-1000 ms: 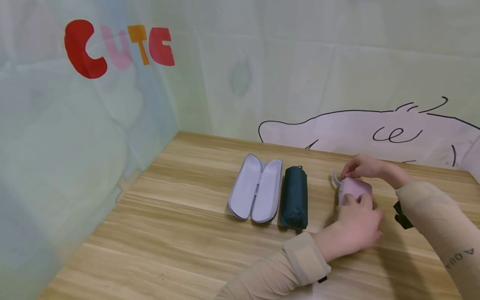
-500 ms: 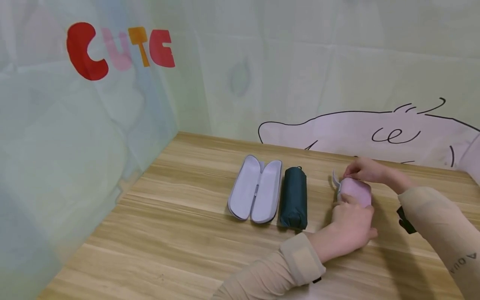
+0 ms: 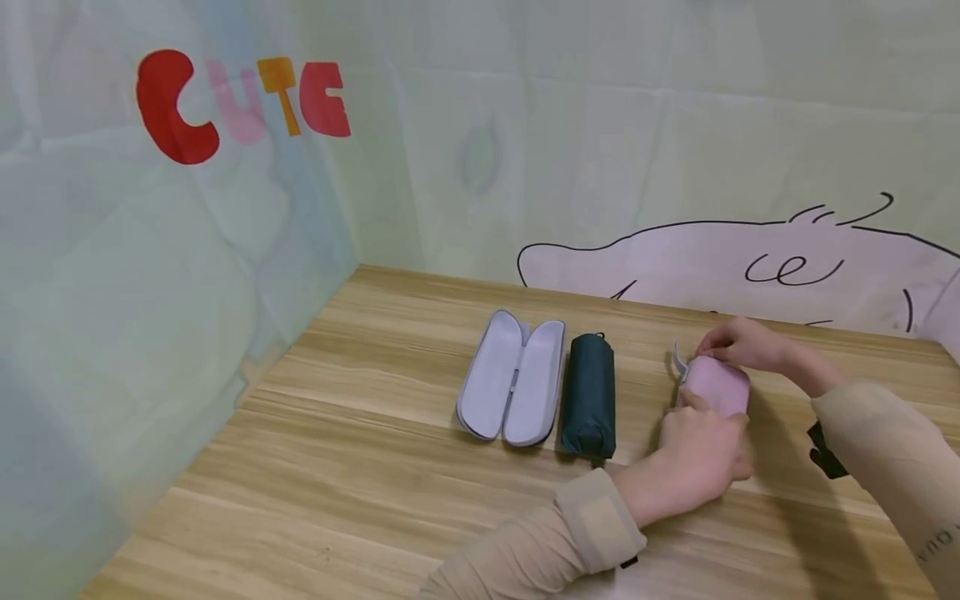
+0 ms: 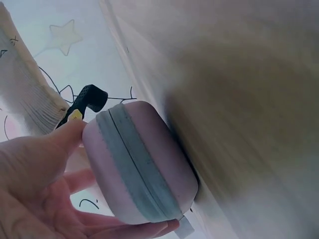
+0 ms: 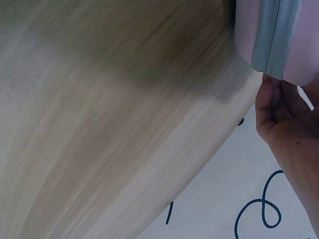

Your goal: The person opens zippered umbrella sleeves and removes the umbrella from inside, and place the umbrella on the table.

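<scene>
A small pink case (image 3: 720,385) with a grey zippered band stands on the table, a pale loop strap (image 3: 679,360) sticking out at its far left. My left hand (image 3: 699,446) grips the case from its near end. In the left wrist view, the left thumb lies along one side of the pink case (image 4: 139,164) and the fingers bend along another. At the far end, the bent fingers of my right hand (image 3: 742,343) pinch at the zipper. In the right wrist view, those fingertips (image 5: 269,84) meet the end of the grey band; any zipper pull is hidden.
Left of the hands lies a dark teal rolled pouch (image 3: 588,396), a folded umbrella by its look. Beside it an eyeglass case (image 3: 483,379) lies open with its pale lining up. Printed cloth walls (image 3: 450,167) border the wooden table (image 3: 360,433) behind and at left.
My left hand has shifted slightly left along the near side of the case, and its fingers have changed position on it. My right hand stays at the far end, drifting slightly right.
</scene>
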Motion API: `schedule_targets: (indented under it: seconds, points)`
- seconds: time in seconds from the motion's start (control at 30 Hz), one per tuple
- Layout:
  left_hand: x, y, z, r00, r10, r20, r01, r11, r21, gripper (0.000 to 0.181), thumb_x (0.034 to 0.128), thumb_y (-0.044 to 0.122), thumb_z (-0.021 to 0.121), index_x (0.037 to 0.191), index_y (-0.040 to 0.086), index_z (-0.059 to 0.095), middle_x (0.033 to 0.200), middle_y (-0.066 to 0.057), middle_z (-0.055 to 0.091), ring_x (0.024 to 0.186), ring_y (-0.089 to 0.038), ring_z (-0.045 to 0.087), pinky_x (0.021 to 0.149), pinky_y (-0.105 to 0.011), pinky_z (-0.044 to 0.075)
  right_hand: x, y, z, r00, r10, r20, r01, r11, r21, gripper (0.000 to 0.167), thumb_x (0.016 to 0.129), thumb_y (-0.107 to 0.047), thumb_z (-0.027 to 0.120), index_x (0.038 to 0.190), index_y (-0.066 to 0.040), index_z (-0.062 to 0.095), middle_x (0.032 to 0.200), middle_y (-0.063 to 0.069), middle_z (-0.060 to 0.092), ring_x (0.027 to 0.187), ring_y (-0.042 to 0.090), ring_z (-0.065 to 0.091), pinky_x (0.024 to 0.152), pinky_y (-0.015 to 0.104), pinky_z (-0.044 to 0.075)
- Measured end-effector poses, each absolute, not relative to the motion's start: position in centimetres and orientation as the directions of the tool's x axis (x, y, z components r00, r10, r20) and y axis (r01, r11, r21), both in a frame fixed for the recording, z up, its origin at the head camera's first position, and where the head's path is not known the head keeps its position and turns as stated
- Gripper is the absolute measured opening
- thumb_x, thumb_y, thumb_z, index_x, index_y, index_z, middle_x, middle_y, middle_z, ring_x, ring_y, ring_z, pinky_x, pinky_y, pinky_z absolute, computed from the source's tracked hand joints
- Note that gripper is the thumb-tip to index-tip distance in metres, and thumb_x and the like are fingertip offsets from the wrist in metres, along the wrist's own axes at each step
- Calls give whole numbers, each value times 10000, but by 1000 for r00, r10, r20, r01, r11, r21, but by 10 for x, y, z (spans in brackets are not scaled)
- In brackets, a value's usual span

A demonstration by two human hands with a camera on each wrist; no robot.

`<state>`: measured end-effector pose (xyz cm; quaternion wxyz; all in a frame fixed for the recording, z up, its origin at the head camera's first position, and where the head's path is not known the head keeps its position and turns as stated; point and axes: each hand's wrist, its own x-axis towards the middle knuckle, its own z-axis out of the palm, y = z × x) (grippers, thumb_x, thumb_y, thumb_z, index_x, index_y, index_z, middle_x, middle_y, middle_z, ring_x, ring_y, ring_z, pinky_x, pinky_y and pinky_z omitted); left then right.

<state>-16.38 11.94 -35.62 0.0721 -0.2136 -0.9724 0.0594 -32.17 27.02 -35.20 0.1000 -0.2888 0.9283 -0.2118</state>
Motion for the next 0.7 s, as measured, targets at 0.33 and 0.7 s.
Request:
schedule_targets:
  seconds: [0.33,0.7]
  points:
    - [-164,120,-356,-897,426,122,409,901,-144,445,808,675,591,1202,467,576,1253,-99,633,901,-123,675,530,-232,474,-317,273,-352,-832,-552,-54,-475,760,-445,137,899,-23,595,910,-63,726,898,62,709,733,37,512,637,209,422]
    - [-164,121,-356,-904,418,89,404,904,-140,457,817,669,589,1233,483,550,1283,-100,614,911,-111,668,534,-232,468,-312,280,-355,-840,-542,-26,-485,772,-411,147,893,7,585,905,-69,710,874,30,696,741,46,517,640,208,431]
